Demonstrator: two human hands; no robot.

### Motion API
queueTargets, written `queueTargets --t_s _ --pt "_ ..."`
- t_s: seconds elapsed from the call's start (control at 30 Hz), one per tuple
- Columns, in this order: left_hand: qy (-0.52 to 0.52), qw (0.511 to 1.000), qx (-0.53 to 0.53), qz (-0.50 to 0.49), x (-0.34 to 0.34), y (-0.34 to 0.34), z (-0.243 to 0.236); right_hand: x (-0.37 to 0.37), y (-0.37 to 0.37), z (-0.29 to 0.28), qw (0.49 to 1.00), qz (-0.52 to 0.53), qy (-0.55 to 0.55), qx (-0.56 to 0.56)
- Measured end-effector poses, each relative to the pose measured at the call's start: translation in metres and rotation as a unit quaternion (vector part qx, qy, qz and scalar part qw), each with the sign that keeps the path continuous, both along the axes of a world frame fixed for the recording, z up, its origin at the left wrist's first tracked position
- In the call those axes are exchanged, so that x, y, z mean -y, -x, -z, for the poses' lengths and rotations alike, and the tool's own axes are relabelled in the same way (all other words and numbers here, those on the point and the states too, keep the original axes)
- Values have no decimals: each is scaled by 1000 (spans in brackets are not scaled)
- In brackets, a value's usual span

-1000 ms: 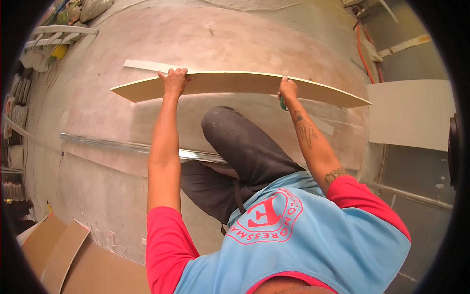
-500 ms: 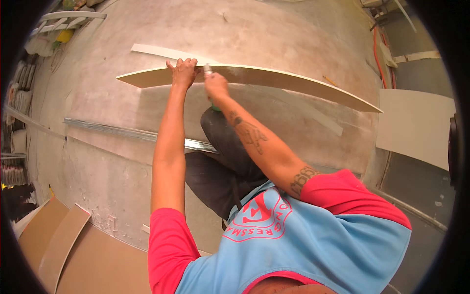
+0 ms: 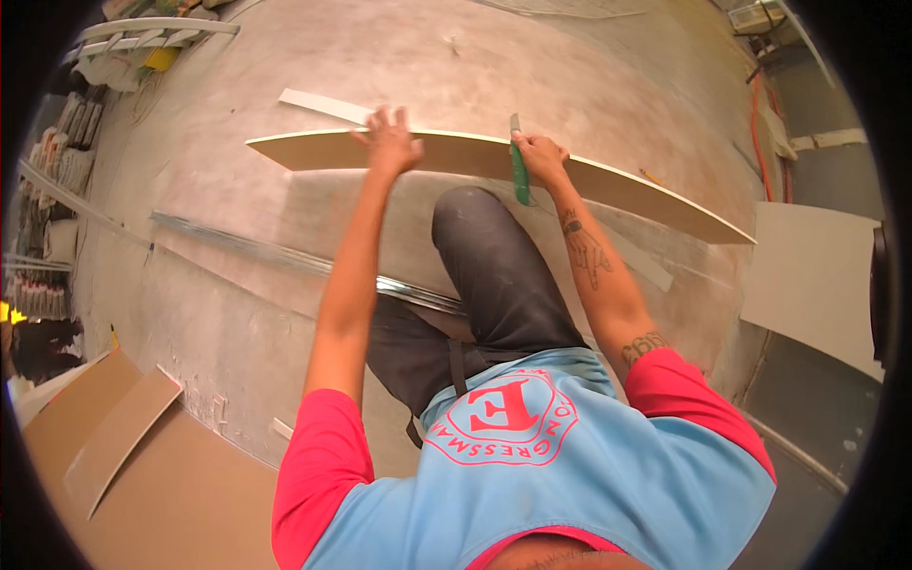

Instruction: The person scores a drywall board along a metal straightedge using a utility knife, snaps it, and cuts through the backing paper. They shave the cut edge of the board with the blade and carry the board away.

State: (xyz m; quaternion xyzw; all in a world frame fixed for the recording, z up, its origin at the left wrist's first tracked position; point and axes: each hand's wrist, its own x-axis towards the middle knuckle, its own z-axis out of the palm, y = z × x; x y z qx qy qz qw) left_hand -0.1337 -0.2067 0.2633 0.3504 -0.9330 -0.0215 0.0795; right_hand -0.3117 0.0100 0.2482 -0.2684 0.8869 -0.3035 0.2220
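A long board strip (image 3: pixel 456 152), brown on the side facing me and pale along its top edge, stands on its long edge across the floor in front of me. My left hand (image 3: pixel 389 141), a little blurred, rests against its left half, with fingers spread up past the top edge. Farther right, my right hand (image 3: pixel 541 157) is closed around a green-handled utility knife (image 3: pixel 520 176). The knife's blade points away from me above the board's top edge, and the handle hangs in front of the brown face.
Behind the board lies a thin white strip (image 3: pixel 323 103). Shiny metal channels (image 3: pixel 256 249) run across the floor by my knees. A pale sheet (image 3: pixel 812 285) lies at the right, a pencil (image 3: pixel 652 177) beyond the board, and brown boards (image 3: pixel 199 475) at the lower left.
My right hand with the knife has moved right along the board, away from my left hand. My left hand's fingers have shifted slightly right along the top edge. The view has shifted a little.
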Motion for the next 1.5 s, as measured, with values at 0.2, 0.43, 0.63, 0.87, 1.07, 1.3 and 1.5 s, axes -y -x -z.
queueTargets --t_s 0.2,0.43,0.63,0.87,1.07,1.3,1.5 --pt "-459 880 2 125 -79 76 -17 32 13 0 996 24 -84 -10" --pt "-699 701 -112 86 -100 80 -16 30 20 -9 991 23 -105 74" --pt "-729 608 -313 -18 -132 103 -4 28 52 12 992 6 -90 89" --pt "-609 542 -561 -146 -87 29 33 -37 47 -1 973 -127 -23 -193" --pt "-182 926 -321 -76 -149 35 6 -60 54 0 938 -144 -156 -274" --pt "-148 984 -79 59 -184 37 -4 -67 37 3 943 -148 -133 -265" --pt "-135 989 -63 1 -145 11 8 -71 38 -1 943 -140 -138 -269"
